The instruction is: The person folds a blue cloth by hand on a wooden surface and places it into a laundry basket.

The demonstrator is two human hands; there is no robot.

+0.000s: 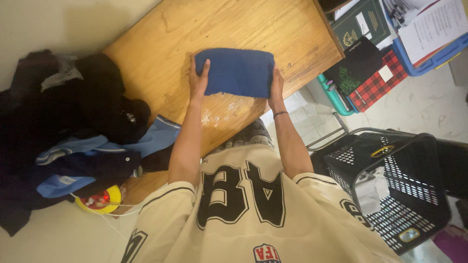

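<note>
A folded dark blue cloth (237, 71) lies on the wooden table (161, 44), near its front edge. My left hand (199, 79) grips the cloth's left end, fingers laid over the top. My right hand (276, 86) holds the right end, with a thin black band on that wrist. Both arms reach out from my cream jersey with large black letters (243, 204).
A heap of black, navy and light blue clothes (73, 126) covers the table's left side. A black perforated laundry basket (390, 185) stands on the floor at right. Books, a red plaid notebook (378, 80) and papers lie at top right. A yellow round device (100, 199) sits at lower left.
</note>
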